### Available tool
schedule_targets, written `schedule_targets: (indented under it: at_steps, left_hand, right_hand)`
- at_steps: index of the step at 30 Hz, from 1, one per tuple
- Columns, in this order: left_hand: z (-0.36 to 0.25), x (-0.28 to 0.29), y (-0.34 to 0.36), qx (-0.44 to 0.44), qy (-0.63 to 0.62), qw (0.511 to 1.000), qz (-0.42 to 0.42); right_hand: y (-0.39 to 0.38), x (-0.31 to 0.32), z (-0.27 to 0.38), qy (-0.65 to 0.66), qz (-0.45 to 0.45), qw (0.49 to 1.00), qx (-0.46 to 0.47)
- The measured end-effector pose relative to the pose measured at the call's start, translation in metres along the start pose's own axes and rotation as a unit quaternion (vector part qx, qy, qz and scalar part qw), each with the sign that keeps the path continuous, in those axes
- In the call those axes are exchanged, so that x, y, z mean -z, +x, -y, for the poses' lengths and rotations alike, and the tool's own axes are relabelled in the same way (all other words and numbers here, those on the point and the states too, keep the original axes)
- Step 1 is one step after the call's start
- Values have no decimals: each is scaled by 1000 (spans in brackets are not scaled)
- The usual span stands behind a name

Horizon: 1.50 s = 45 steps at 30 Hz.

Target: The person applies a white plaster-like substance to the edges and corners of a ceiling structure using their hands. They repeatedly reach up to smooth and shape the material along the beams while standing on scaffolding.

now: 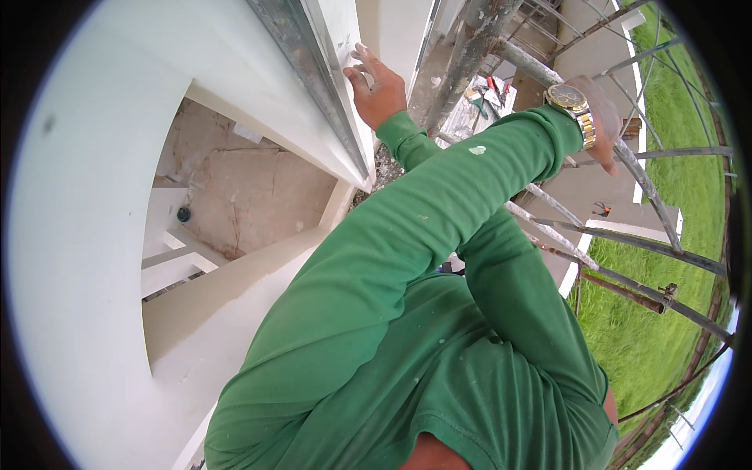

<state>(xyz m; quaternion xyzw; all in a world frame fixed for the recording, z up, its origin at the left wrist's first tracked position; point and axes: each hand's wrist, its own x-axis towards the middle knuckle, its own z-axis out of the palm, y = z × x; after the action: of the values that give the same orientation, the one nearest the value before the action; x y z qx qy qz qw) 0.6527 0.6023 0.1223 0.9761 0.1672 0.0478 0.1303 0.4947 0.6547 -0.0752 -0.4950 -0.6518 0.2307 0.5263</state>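
My arms are crossed, the left passing over the right. My left hand (601, 124), with a two-tone metal wristwatch (570, 100), is closed over a grey scaffold tube (644, 182) at the right. Its fingers are partly hidden behind the wrist and tube. My right hand (380, 88) reaches out from under the left arm to a white wall corner (340, 31). Its fingers are apart and bent, the tips at the white face, and no tool shows in it. Beside it a long grey metal straightedge (301, 59) runs down along the corner.
A white wall with a window-like opening (251, 180) fills the left. An upright scaffold pole (470, 59) stands beyond my right hand. Hand tools with red and green handles (492, 90) lie on a spattered board (462, 117). Scaffold bars cross above grass (650, 313) at right.
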Motion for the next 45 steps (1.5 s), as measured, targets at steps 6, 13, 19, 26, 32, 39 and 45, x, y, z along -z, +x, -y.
schedule_targets:
  at_steps: [6,13,19,26,32,39,45]
  left_hand:
    - [0,-2,0,8,-3,1000,12]
    - [-1,-3,0,-8,-3,1000,-17]
    - [-2,-6,3,0,-16,999,-29]
    - [-2,-9,3,-8,-12,999,-49]
    - [-1,-5,3,-6,-10,1000,-26]
    - [2,-5,3,-32,-1,999,-30]
    - [-6,-7,1,-20,14,999,-49]
  right_hand:
    - [20,3,0,-190,-91,955,209]
    - [38,0,-7,-119,-89,958,244]
    - [41,-1,-12,-87,-17,956,280]
    - [36,-5,-25,172,-69,982,-25]
    - [46,-1,-11,127,-31,989,-65]
    - [52,6,-10,59,-14,996,62]
    - [54,2,-13,44,-28,992,117]
